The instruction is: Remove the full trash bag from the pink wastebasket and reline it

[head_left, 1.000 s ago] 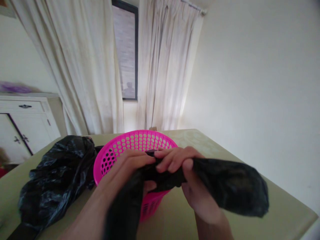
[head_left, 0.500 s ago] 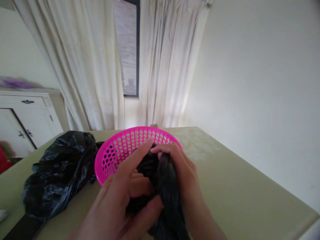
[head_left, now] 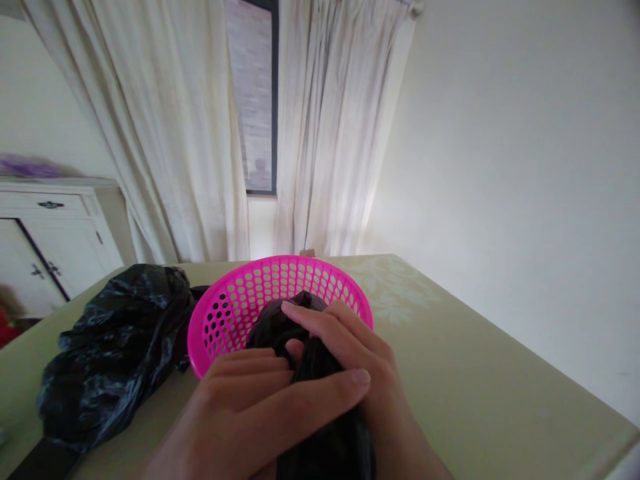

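Both of my hands are closed on a black plastic bag point(head_left: 330, 440) at the front edge of a pink perforated basket point(head_left: 203, 363). My left hand point(head_left: 255, 407) wraps it from the left, its thumb stretched across the bag toward the other hand. On the right, my right hand point(head_left: 357, 347) grips the gathered plastic with its fingers bent over the top. A bunched part of the bag lies inside the basket just beyond my fingers. My palms and some fingertips are hidden.
Left of the basket, another crumpled black plastic bag point(head_left: 115, 347) lies on the light green table point(head_left: 465, 373). A white cabinet point(head_left: 75, 233) stands at the far left. Pale curtains point(head_left: 175, 133) hang behind the table, and a wall point(head_left: 525, 167) rises at the right.
My left hand has turned and closed further over the bag, its forefinger no longer pointing up and its thumb now across the plastic. My right hand has shifted slightly lower.
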The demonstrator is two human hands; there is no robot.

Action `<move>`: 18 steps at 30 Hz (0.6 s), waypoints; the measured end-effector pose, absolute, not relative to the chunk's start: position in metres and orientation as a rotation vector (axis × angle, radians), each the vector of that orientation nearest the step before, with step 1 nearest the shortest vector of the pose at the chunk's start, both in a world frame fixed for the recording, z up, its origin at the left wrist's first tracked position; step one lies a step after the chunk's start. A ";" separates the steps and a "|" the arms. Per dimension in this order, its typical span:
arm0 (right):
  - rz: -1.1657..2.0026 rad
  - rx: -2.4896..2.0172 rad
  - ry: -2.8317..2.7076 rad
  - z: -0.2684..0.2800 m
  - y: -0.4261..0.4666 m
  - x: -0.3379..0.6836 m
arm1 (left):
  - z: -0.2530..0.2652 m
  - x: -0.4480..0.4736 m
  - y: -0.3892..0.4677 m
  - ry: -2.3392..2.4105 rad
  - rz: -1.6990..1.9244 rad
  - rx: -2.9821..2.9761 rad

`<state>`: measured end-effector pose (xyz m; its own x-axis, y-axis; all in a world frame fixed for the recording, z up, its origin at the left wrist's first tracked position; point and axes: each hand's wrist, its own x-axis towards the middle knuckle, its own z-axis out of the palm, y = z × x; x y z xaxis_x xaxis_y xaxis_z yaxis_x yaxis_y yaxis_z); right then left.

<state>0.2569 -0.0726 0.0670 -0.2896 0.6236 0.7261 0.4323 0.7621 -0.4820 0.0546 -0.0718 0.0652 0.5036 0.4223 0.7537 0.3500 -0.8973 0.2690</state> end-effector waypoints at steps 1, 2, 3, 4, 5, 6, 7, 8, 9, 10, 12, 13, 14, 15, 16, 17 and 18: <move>0.241 -0.811 -1.951 0.068 -0.075 0.256 | 0.066 0.053 -0.072 0.785 1.447 2.609; 0.259 -0.817 -1.977 0.069 -0.078 0.256 | 0.067 0.052 -0.073 0.915 1.528 2.552; 0.281 -0.811 -2.004 0.070 -0.080 0.257 | 0.067 0.051 -0.074 1.049 1.603 2.483; 0.303 -0.795 -2.028 0.071 -0.080 0.257 | 0.068 0.050 -0.074 1.164 1.653 2.420; 0.322 -0.767 -2.049 0.071 -0.081 0.258 | 0.068 0.050 -0.074 1.243 1.678 2.372; 0.338 -0.740 -2.059 0.072 -0.080 0.258 | 0.068 0.051 -0.073 1.279 1.686 2.347; 0.354 -0.719 -2.056 0.071 -0.079 0.259 | 0.069 0.053 -0.073 1.279 1.680 2.344; 0.372 -0.700 -2.042 0.071 -0.078 0.260 | 0.069 0.055 -0.072 1.261 1.674 2.354; 0.388 -0.676 -2.019 0.071 -0.076 0.260 | 0.068 0.057 -0.071 1.242 1.663 2.366; 0.404 -0.653 -1.984 0.070 -0.074 0.261 | 0.068 0.059 -0.070 1.216 1.659 2.373; 0.436 -0.625 -1.886 0.069 -0.071 0.261 | 0.067 0.062 -0.068 1.174 1.681 2.354; 0.457 -0.619 -1.830 0.068 -0.069 0.260 | 0.066 0.062 -0.067 1.152 1.692 2.346; 0.479 -0.624 -1.768 0.068 -0.067 0.259 | 0.066 0.061 -0.066 1.132 1.694 2.351; 0.498 -0.645 -1.709 0.067 -0.065 0.257 | 0.066 0.060 -0.065 1.102 1.689 2.379; 0.510 -0.672 -1.649 0.067 -0.064 0.255 | 0.067 0.058 -0.064 1.051 1.675 2.436; 0.527 -0.696 -1.583 0.067 -0.062 0.254 | 0.069 0.056 -0.064 0.970 1.644 2.525; 0.551 -0.712 -1.510 0.066 -0.060 0.252 | 0.070 0.054 -0.064 0.875 1.599 2.636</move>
<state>0.2518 -0.0601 0.0660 0.0082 0.7208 0.6931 0.1047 0.6887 -0.7174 0.0545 -0.0636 0.0705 0.3536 0.4172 0.8372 0.4799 -0.8492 0.2205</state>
